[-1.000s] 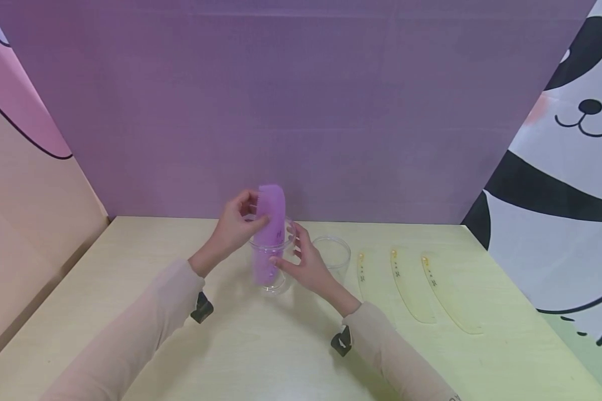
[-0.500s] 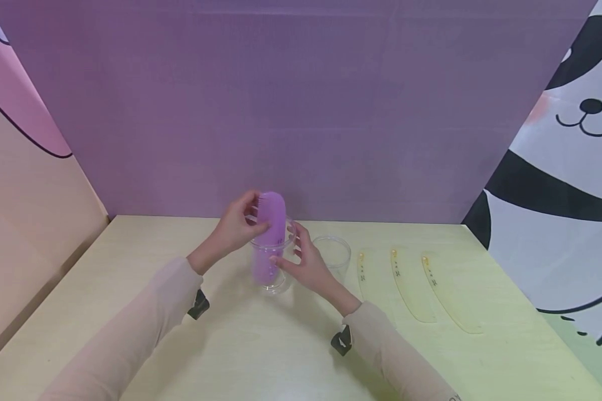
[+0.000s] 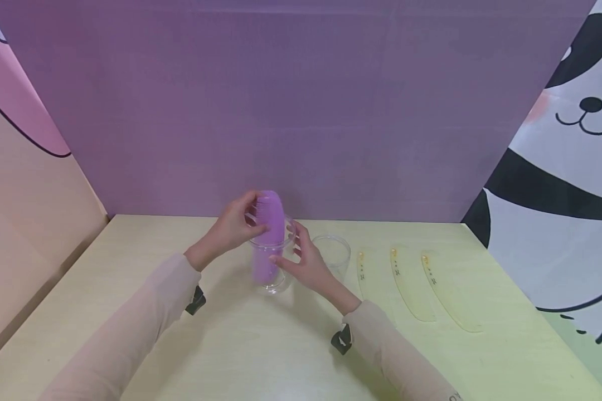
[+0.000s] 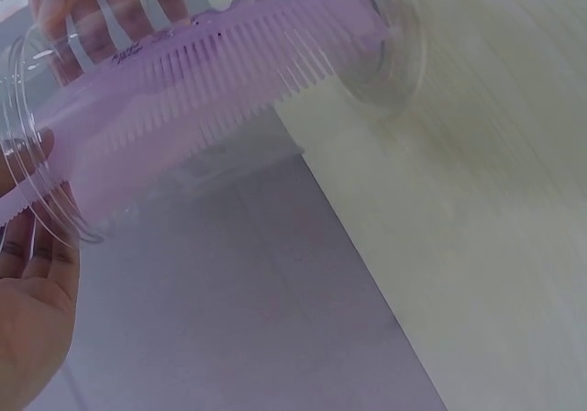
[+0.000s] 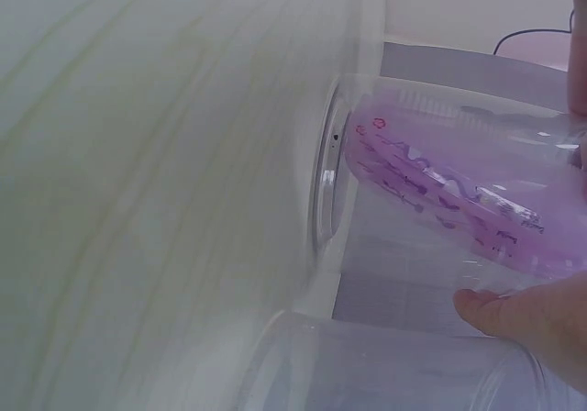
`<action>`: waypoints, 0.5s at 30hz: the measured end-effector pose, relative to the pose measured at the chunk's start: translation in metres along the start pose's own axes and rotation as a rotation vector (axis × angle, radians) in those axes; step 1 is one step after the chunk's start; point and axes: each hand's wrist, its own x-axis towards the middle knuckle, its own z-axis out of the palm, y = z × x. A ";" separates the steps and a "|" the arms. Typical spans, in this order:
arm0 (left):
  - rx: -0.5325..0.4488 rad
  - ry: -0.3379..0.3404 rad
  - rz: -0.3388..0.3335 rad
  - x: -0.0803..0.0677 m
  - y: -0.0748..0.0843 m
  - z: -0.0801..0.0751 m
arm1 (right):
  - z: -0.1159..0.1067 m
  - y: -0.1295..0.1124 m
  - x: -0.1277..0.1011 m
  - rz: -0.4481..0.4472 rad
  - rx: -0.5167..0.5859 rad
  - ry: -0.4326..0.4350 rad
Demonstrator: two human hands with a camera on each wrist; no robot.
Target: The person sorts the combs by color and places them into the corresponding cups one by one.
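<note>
A purple plastic comb [image 3: 270,234] stands in a clear plastic cup [image 3: 272,262] near the table's [image 3: 261,356] far edge. The left hand [image 3: 231,228] pinches the comb's top; the right hand [image 3: 303,262] grasps the cup. Three yellow combs [image 3: 413,284] lie unplaced beside an empty second cup [image 3: 333,253].

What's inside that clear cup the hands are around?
A purple comb stands in the clear cup, its top sticking out above the rim. The right hand covers part of the cup's side.

Bright, even light with soft shadows; head view sharp, both wrist views blurred and washed-out
</note>
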 end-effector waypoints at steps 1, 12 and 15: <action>0.007 -0.005 0.003 0.000 0.000 0.000 | 0.000 0.000 0.000 -0.001 0.001 -0.001; 0.073 -0.054 0.004 0.001 -0.001 -0.003 | -0.002 -0.008 -0.002 0.021 0.016 -0.023; 0.105 -0.057 0.019 0.001 -0.002 -0.003 | -0.002 -0.013 -0.002 0.029 0.039 -0.033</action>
